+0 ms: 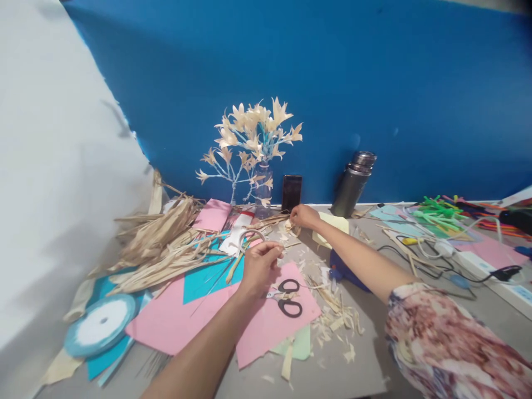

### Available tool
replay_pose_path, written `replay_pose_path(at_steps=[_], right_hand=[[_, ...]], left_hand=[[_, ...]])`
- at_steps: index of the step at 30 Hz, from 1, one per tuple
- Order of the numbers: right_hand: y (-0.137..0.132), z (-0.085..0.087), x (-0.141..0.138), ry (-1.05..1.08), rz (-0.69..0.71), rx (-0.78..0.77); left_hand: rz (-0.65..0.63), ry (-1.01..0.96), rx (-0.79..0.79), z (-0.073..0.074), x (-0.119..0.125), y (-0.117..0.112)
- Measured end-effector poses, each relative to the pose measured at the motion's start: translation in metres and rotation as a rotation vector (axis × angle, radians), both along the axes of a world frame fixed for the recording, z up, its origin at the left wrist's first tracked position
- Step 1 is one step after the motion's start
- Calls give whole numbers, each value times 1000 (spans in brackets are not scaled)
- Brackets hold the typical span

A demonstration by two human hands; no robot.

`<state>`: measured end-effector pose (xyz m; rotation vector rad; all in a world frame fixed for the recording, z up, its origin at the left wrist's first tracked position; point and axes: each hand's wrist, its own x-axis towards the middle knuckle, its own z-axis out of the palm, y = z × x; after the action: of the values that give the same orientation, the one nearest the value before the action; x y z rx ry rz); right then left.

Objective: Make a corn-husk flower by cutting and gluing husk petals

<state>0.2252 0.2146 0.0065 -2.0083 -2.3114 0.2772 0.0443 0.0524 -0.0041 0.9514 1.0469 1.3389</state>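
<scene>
My left hand (261, 267) is raised above the pink paper (183, 321), its thumb and fingertips pinched together; whatever lies between them is too small to make out. Farther back, my right hand (305, 216) reaches down with curled fingers to a small pale husk piece (290, 226) on the table. Black-handled scissors (290, 299) lie on the pink paper, just right of my left hand. Behind both hands, pale husk flowers (260, 122) on blue-wrapped stems stand in a clear bottle (262, 191).
Dried corn husks (166, 238) and a blue ribbon spool (100, 327) lie at left. Husk scraps (336, 310) litter the middle. A phone (291, 192) and a dark flask (353, 185) stand by the blue wall. At right are cables, a power strip (494, 277) and green pipe cleaners (443, 213).
</scene>
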Motion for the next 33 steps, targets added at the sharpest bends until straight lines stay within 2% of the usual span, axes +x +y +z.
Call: replay_pose_path(at_steps=[4,7,10,14,18,21,24,28,31,33], right_hand=[[-3,1,3,-32,22,85],[-12,4,6,-62,52,228],[-25,5,6,-99,128,370],[-36,4,5,-129,236,457],[-44,14,4,-100,161,549],[-69,26,5,-54,76,615],[-108,31,4,7,86,699],[-154,24,-4,-30,186,858],[-169,15,-10,-57,225,893],[-173,11,-11,0,218,868]], left_hand=[[-6,13,6,1,-1,-1],[-4,20,11,1,-1,-1],[3,10,10,0,-1,-1],[-1,-9,-8,-2,1,-1],[-8,-66,-20,-2,0,0],[-3,-144,-37,-1,-2,1],[-39,-168,-40,1,-1,-2],[-70,-134,9,-1,5,-7],[-94,-97,21,-6,7,-8],[-95,-46,30,-9,7,-6]])
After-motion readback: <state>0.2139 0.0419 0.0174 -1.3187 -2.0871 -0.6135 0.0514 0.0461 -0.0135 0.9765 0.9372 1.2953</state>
